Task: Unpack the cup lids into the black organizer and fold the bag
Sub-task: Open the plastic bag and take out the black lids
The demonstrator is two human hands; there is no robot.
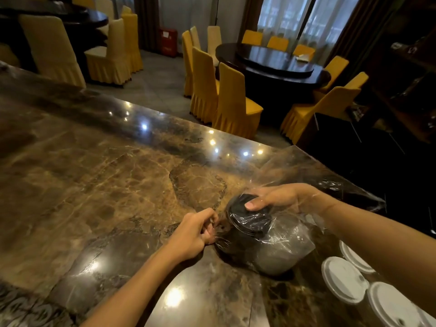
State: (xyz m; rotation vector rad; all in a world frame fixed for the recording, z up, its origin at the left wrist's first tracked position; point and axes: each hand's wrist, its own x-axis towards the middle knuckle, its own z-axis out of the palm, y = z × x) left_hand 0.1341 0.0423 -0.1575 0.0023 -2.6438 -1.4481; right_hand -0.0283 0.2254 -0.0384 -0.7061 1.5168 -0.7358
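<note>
Barely begun: left hand (192, 232) pinches the bag (283, 246), right hand (280, 197) clasps black lids (245, 213) through it, nothing unpacked.

- The table (99, 175) lies bare across the whole left and centre of the frame, open for a hand to pass.
- At lower right, white lids (344, 279) crowd the table edge.
- The clear bag (280, 244) with its black lids (245, 215) fills the lower centre-right, spreading toward the far right edge.
- Yellow chairs (236, 102) stand just beyond the far edge, upper centre.
</note>
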